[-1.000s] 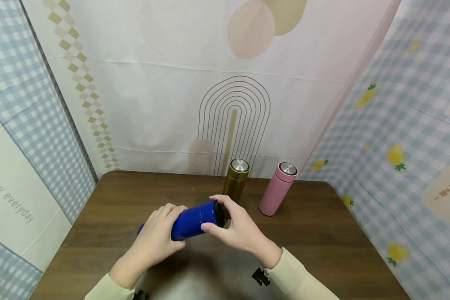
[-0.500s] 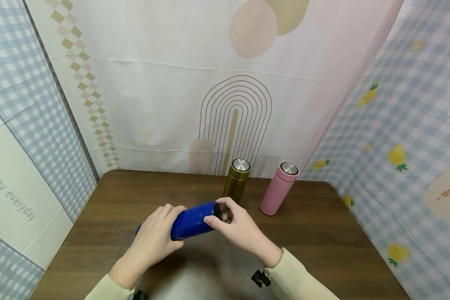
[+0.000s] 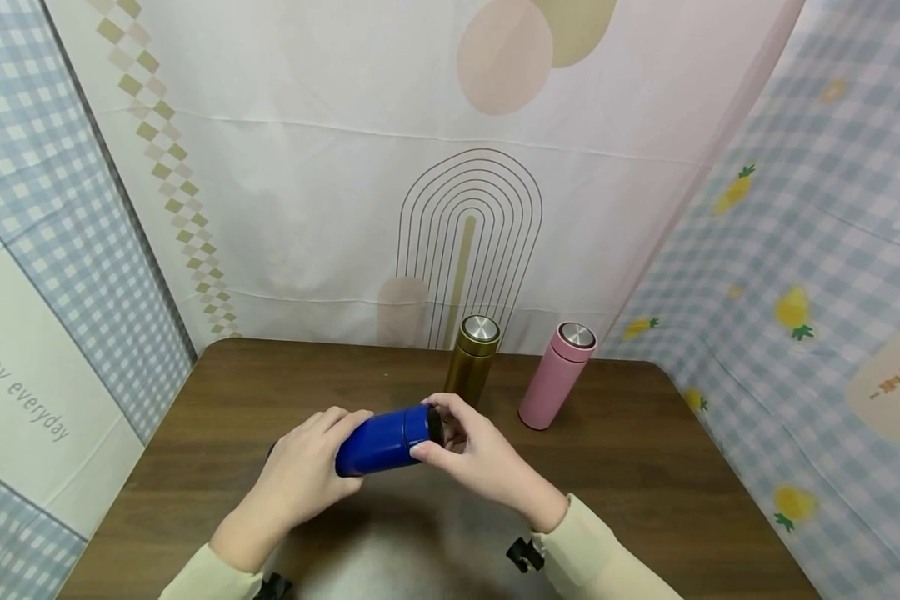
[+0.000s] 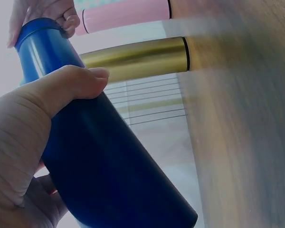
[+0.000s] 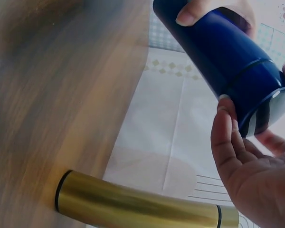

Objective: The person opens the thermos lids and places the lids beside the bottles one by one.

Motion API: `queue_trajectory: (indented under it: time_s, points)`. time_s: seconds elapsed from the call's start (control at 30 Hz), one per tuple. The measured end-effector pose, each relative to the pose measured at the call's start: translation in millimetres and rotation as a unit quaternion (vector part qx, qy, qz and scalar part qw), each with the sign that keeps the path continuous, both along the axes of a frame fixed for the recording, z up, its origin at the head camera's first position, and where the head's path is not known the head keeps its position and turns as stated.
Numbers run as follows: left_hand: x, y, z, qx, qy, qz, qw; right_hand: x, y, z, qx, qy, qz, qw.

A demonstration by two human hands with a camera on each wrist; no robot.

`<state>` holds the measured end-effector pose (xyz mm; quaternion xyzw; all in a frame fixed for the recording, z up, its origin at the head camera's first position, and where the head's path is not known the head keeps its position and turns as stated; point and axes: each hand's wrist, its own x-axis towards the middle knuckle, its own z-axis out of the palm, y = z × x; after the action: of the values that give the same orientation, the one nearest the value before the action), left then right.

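In the head view a blue thermos bottle (image 3: pixel 378 443) is held above the table, tilted well over, its capped end toward the right. My left hand (image 3: pixel 306 460) grips its body, thumb on one side and fingers over the other, hiding part of the lower end. At the other end my right hand (image 3: pixel 487 457) holds the cap (image 5: pixel 256 78) between thumb and fingers. The right wrist view shows the cap's shiny end face and a seam between cap and body. Behind the right hand stands a gold thermos bottle (image 3: pixel 471 358), its base hidden in the head view.
A pink thermos bottle (image 3: pixel 555 383) stands upright to the right of the gold one. Beneath everything is a dark wooden table (image 3: pixel 645 475). A patterned white cloth (image 3: pixel 307 217) hangs behind it, with checked cloths at both sides.
The right hand's thumb and fingers have shifted around the cap. The blue bottle and left hand have drifted slightly left. Gold and pink bottles stay in place.
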<state>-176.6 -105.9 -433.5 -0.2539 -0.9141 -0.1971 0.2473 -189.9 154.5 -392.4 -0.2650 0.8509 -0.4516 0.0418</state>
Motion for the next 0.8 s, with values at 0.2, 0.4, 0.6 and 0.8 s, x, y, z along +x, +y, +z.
queue_trajectory:
  time_s: [0.2,0.4,0.6,0.8]
  points:
    - [1.1,-0.3,-1.8,-0.001,-0.059,0.003,0.9983,-0.3,5,0.8,0.055,0.065,0.056,0.9948]
    - [2.3,1.2,-5.7,0.017,-0.083,-0.003,0.9964,-1.9,2,-1.1,0.039,0.019,0.034,0.9985]
    - [3.2,2.6,-3.4,0.007,-0.034,-0.002,0.9994,-3.1,-2,-5.1,0.038,-0.054,-0.045,0.9968]
    - [4.7,3.9,-2.1,0.006,-0.008,-0.009,0.9999,-3.3,-1,-11.2,0.036,-0.069,-0.056,0.9954]
